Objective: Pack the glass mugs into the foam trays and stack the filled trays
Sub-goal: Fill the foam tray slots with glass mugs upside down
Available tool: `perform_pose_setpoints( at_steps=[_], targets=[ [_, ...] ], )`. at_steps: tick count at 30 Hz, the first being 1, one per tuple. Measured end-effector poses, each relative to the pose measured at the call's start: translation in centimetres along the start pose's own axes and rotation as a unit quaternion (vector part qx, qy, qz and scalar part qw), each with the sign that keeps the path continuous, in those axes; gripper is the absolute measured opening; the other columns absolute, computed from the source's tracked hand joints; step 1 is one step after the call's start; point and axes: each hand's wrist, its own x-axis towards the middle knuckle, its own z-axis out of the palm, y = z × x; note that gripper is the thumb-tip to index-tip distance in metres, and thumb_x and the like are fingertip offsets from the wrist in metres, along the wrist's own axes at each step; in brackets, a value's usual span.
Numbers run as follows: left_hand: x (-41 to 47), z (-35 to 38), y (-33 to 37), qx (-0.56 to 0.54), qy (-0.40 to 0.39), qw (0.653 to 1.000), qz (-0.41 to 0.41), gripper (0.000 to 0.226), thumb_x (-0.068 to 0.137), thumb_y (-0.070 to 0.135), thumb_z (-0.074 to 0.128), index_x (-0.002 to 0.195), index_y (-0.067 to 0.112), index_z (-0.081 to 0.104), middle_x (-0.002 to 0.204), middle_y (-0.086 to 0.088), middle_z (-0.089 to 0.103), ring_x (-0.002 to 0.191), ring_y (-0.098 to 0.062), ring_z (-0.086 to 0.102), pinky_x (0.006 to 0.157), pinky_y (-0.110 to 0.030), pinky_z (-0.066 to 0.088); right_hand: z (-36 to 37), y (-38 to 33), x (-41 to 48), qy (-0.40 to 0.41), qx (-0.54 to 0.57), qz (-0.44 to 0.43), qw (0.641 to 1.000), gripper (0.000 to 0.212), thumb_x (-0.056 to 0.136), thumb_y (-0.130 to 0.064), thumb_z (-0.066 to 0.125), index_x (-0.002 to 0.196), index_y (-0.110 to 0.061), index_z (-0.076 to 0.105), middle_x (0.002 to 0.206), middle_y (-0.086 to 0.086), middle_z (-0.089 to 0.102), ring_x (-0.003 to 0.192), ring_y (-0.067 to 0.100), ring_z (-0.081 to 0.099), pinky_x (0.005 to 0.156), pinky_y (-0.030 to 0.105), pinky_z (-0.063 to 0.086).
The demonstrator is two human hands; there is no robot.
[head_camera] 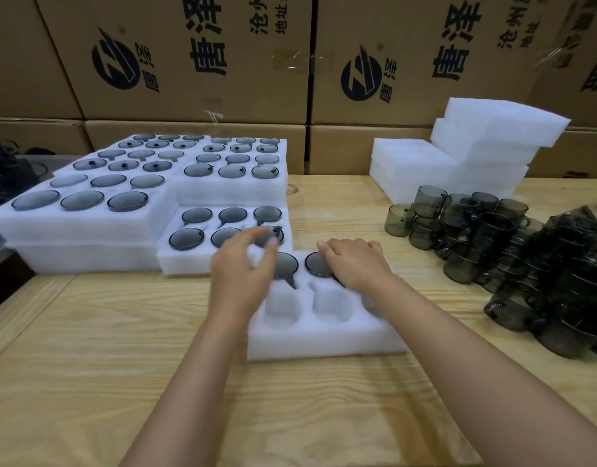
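A white foam tray (324,342) lies on a pale wooden worktop (88,348), directly in front of the person. Its far row holds smoky grey glass mugs set upside down in the pockets: one in the middle (287,264) and one to its right (319,264). The pockets of the near row show bare foam.

The left hand (240,267) hovers over the tray's far left corner, its fingers (270,244) curled loosely and partly spread, holding nothing that can be seen. The right hand (354,261) rests palm down on the far right part of the tray, fingers (324,246) flat and close together, touching the right-hand mug's base; whether they grip anything underneath cannot be told.

Just behind the tray to the left sit filled foam trays (223,197), some stacked two high, each pocket showing a round grey mug base. To the right, a heap of loose glass mugs (513,244) is piled on the worktop. Behind the heap stands a stack of empty foam trays (475,153). Printed cardboard boxes (196,62) form a wall along the back.
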Motion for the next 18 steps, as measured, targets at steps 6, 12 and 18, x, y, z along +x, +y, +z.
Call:
perform_pose_setpoints(
  at_steps=[6,12,18],
  targets=[
    [-0.9,0.0,-4.2,-0.124,0.096,0.971,-0.181,0.023,0.091,0.015,0.058,0.068,0.016,0.059,0.057,0.008,0.059,0.050,-0.001,0.048,0.061,-0.028,0.041,0.3,0.4,0.1,0.027,0.049,-0.009,0.998,0.049,0.098,-0.049,0.015,0.089,-0.020,0.054,0.090,-0.002,0.058,0.097,0.024,0.048,0.094,0.040,0.025],
    [-0.3,0.6,-5.3,-0.075,0.020,0.984,-0.162,0.025,0.086,0.028,0.068,0.067,0.016,0.057,0.065,0.008,0.060,0.055,0.005,0.049,0.054,-0.007,0.037,-2.8,3.0,1.9,0.225,0.294,0.088,0.925,0.035,0.098,-0.033,0.039,0.091,-0.007,0.061,0.088,0.008,0.063,0.086,0.030,0.056,0.077,0.037,0.044],
    [-0.2,0.7,-5.3,-0.068,0.026,0.983,-0.169,0.027,0.086,0.034,0.068,0.067,0.016,0.058,0.062,0.008,0.058,0.052,0.002,0.047,0.056,-0.018,0.039,-7.0,11.5,5.5,0.151,-0.171,0.224,0.948,0.042,0.091,-0.032,0.049,0.125,-0.006,0.049,0.130,0.021,0.039,0.122,0.038,0.032,0.099,0.044,0.028]
  ],
)
